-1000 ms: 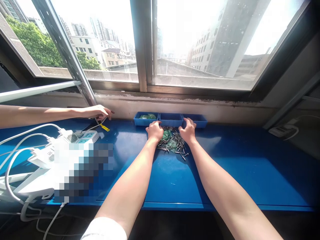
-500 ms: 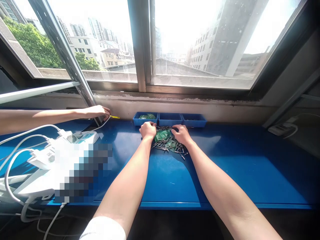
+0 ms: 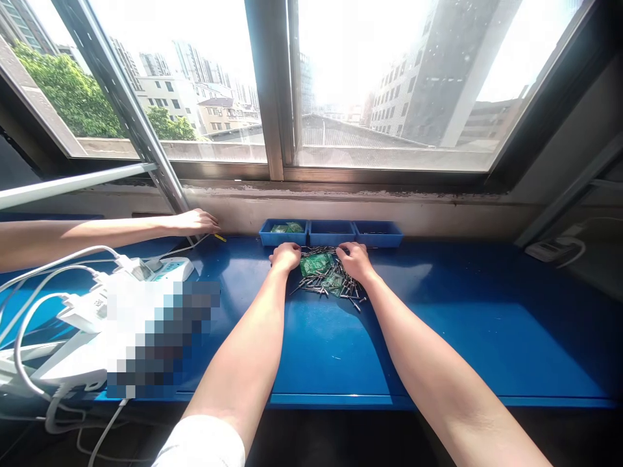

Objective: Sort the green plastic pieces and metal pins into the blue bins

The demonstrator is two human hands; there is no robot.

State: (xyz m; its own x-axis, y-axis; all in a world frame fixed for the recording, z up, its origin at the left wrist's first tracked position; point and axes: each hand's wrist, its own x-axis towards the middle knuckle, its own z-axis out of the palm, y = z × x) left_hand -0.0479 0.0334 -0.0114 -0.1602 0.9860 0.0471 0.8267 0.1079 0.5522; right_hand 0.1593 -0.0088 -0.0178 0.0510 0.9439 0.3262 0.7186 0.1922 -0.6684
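My left hand rests palm down at the left edge of a loose pile of metal pins. My right hand lies at the pile's upper right edge. Green circuit boards in clear bags lie within the pile. Just beyond my hands stand several joined blue plastic bins; the left bin holds green pieces. My fingertips are partly hidden, so I cannot tell whether either hand holds a pin.
A co-worker's hand reaches in at the left near a white cable and a yellow tag. A white power strip and tangled cables lie on the blue bench, partly behind a pixelated patch. The window and wall stand behind.
My hands have moved apart and toward me, now lying at the pile's sides. The green pieces are more exposed. The co-worker's hand has shifted slightly, and the yellow tag is mostly out of sight.
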